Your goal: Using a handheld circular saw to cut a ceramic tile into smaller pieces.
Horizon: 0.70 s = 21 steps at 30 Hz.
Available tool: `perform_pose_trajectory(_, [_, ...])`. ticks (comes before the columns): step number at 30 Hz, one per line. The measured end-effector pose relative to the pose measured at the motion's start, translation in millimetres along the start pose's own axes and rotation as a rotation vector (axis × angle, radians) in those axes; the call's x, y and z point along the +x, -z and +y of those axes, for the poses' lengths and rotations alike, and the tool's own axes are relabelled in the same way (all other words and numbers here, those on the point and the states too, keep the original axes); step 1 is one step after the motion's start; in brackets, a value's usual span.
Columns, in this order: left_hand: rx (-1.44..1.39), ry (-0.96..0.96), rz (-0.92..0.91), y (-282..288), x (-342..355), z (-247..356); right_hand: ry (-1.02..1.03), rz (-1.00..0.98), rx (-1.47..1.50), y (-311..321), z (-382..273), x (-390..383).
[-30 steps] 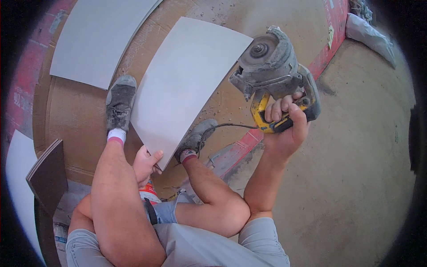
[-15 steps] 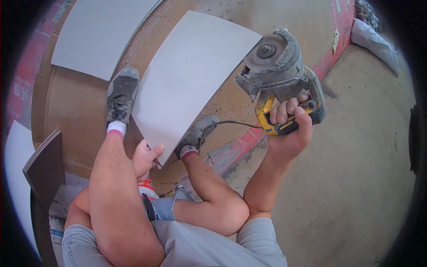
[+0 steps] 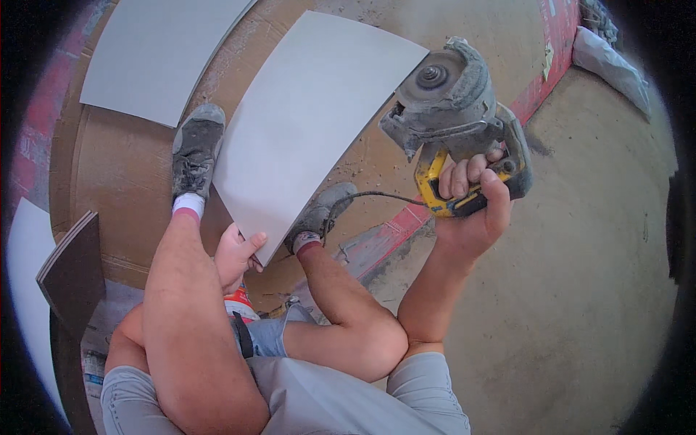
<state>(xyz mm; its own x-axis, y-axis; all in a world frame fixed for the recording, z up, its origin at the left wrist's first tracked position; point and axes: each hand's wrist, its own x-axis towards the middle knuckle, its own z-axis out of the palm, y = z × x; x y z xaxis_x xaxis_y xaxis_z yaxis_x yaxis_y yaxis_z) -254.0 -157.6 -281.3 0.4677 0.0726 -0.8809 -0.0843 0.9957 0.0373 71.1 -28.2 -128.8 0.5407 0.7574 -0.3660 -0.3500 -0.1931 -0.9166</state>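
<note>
The white panel (image 3: 319, 123) is a long, flat rectangle with a smooth, plain, slightly glossy face and a thin darker edge along its right side; the lens bends its long sides into curves. The power saw (image 3: 464, 123) has a grey metal head caked in pale dust, a round disc (image 3: 433, 76) with a bolt at its middle, a yellow and black handle, and a thin dark cable (image 3: 388, 195) running off to the left.

The panel slants away from the person between the two shoes, above brown cardboard (image 3: 119, 188). Its near end is in the left hand (image 3: 235, 257), closed on the corner with the thumb on top and the fingers mostly hidden underneath. The right hand (image 3: 475, 199) is wrapped around the saw's handle, fingers curled over it. The saw's head sits beyond that hand, at the panel's far right corner; whether the disc touches the edge cannot be told. The panel thus stretches from the left hand to just beside the saw.
</note>
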Motion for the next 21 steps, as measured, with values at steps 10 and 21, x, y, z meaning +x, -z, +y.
perform_pose_trajectory(10, [-0.024,-0.024,-0.014,1,-4,-8,-0.017,-0.052,-0.066,1,1,-13])
perform_pose_trajectory(21, [-0.03,-0.027,0.0,2,-5,-10,-0.027,-0.06,-0.051,1,4,-18])
